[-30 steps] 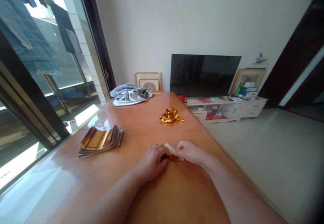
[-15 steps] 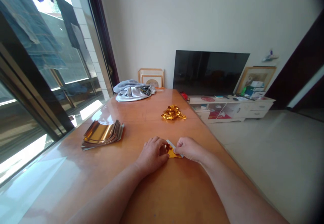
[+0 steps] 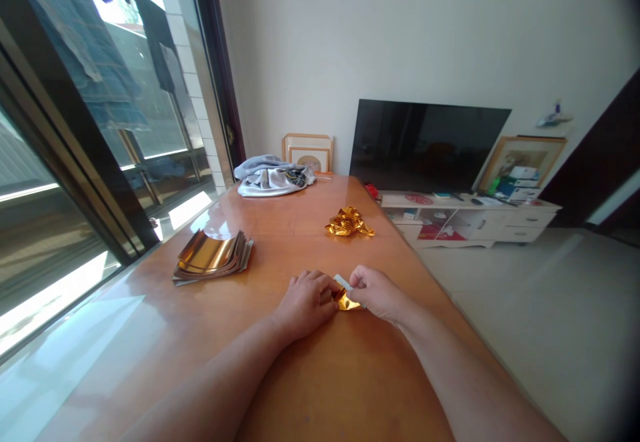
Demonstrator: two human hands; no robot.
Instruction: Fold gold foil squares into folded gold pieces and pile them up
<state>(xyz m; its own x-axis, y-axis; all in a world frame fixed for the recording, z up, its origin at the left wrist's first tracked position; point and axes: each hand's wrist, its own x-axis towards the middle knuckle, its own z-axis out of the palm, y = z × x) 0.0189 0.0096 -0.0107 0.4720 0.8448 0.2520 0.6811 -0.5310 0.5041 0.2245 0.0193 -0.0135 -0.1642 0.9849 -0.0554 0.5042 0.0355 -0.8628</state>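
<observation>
A small piece of gold foil paper (image 3: 349, 303) with a pale back lies on the wooden table (image 3: 330, 382), between my two hands. My left hand (image 3: 313, 300) rests on the table, thumb and fingers closed on the paper's left side. With thumb and forefinger, my right hand (image 3: 373, 290) pinches its right part, and those fingertips cover some of it. Farther off sits a heap of crumpled or folded gold foil pieces (image 3: 350, 222). To the left is a curved stack of gold foil sheets (image 3: 213, 257).
Bunched grey cloth (image 3: 273, 175) lies at the table's far end, before framed pictures (image 3: 307, 152). A television (image 3: 425, 145) stands behind a low white cabinet (image 3: 493, 219) to the right. The table's right edge runs beside my right arm. A glass door is at left.
The whole view has shifted slightly, so things sit farther right. My right hand has turned a little over the foil paper, and its pale strip shows at a different angle. Both hands keep their hold.
</observation>
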